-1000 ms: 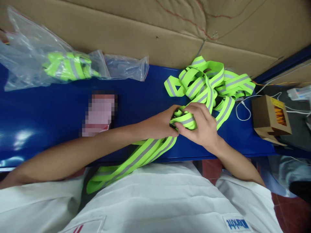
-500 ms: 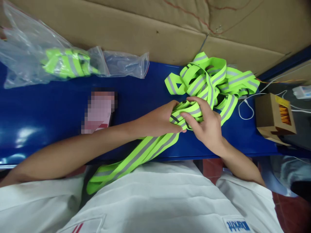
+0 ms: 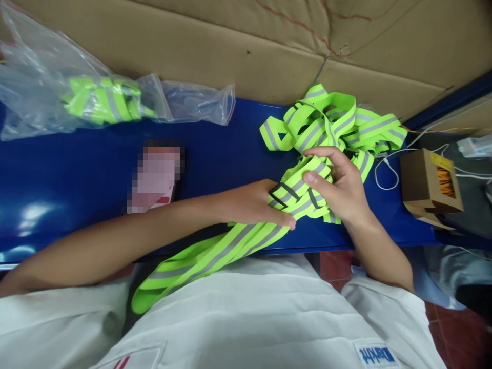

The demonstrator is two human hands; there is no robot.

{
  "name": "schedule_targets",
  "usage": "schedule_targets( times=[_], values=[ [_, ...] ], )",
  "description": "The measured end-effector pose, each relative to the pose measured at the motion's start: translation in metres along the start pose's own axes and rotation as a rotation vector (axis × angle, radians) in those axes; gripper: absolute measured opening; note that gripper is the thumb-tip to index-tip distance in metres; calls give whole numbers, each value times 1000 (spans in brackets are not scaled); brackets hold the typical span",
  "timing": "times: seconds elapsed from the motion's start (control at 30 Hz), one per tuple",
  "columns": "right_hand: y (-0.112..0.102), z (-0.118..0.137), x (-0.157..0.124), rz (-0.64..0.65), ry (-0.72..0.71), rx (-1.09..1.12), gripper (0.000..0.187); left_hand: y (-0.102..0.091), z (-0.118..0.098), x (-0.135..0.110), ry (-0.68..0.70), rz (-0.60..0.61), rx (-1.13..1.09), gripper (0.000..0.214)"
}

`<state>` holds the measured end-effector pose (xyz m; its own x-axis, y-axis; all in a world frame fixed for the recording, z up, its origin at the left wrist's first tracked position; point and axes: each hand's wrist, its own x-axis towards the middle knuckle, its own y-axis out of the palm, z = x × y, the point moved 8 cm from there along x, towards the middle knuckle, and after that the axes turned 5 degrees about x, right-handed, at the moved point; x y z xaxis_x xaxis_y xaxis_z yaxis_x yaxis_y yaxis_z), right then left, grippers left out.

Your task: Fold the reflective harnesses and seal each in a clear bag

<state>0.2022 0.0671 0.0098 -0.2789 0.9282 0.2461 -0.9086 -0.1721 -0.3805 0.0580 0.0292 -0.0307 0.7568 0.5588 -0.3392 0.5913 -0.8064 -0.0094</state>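
Note:
A bundle of neon yellow-green reflective straps (image 3: 226,251) with grey stripes is gripped between both hands. My left hand (image 3: 255,202) closes around its middle, thumb along the near side. My right hand (image 3: 342,187) pinches the bundle's upper right end between thumb and fingers. Black plastic buckles (image 3: 284,195) show on the part between the hands. The long folded tail of the straps hangs to the lower left, over the table's front edge. Just beyond my right hand lies a loose heap of the same reflective straps (image 3: 338,118).
On the blue table (image 3: 215,154), clear plastic bags (image 3: 200,100) lie at the back left, one holding a folded strap bundle (image 3: 103,100). A blurred-out pinkish item (image 3: 156,177) lies left of centre. At right are a cardboard box (image 3: 426,184) and a white cable (image 3: 378,177).
The bundle between my hands has opened out, and its black buckles now show on top. My right hand has shifted slightly right, and my left hand has moved slightly down.

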Motion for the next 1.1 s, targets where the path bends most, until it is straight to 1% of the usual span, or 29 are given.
schedule_targets(
  times=[0.07, 0.13, 0.2, 0.23, 0.3, 0.37, 0.47, 0.53, 0.6, 0.67, 0.73, 0.77, 0.8, 0.83, 0.9, 0.97, 1.0, 1.03, 1.07, 1.1],
  values=[
    [2, -1, 0, 17, -8, -3, 48, 1, 0, 1, 24, -6, 6, 22],
    [4, 5, -1, 18, -57, -56, 48, -2, 3, 2, 19, -57, 38, 23],
    [6, 13, -3, 18, -126, -133, 44, -5, 8, 2, -32, -104, 80, 21],
    [8, 16, -5, 30, -153, -164, 43, -4, 11, 2, -62, -109, 93, 21],
    [13, 21, -8, 69, -180, -205, 41, 1, 16, 3, -103, -74, 93, 19],
    [15, 23, -11, 67, -181, -233, 39, 7, 18, 4, -81, -51, 75, 16],
    [11, 26, -13, -1, -181, -239, 39, 10, 14, 7, 48, -44, 21, 18],
    [12, 26, -13, -8, -166, -204, 38, 10, 9, 7, 129, -21, 1, 20],
    [15, 22, -12, -10, -120, -174, 35, 8, 5, 6, 167, -13, 46, 17],
    [12, 20, -13, -98, -100, -154, 31, 5, -2, 3, 191, -15, 140, 16],
    [6, 24, -17, -214, -149, -149, 27, 2, -10, 0, 206, -23, 230, 17],
    [4, 26, -18, -247, -185, -157, 24, 0, -14, -2, 210, -31, 258, 17],
    [5, 28, -20, -248, -214, -171, 23, -1, -17, -3, 211, -42, 274, 17],
    [7, 29, -20, -212, -233, -188, 26, -3, -20, -4, 212, -53, 278, 16],
    [17, 29, -21, -66, -246, -221, 40, -6, -25, -6, 227, -68, 271, 13],
    [29, 27, -22, 92, -243, -274, 64, -11, -28, -7, 248, -105, 291, 15],
    [33, 25, -23, 150, -229, -303, 77, -13, -29, -6, 258, -126, 311, 19],
    [36, 23, -24, 185, -205, -326, 85, -15, -29, -6, 266, -140, 333, 20],
    [36, 21, -23, 198, -176, -335, 87, -15, -29, -5, 275, -143, 348, 19],
    [35, 19, -23, 198, -149, -325, 84, -14, -29, -5, 286, -128, 353, 16]
  ],
)
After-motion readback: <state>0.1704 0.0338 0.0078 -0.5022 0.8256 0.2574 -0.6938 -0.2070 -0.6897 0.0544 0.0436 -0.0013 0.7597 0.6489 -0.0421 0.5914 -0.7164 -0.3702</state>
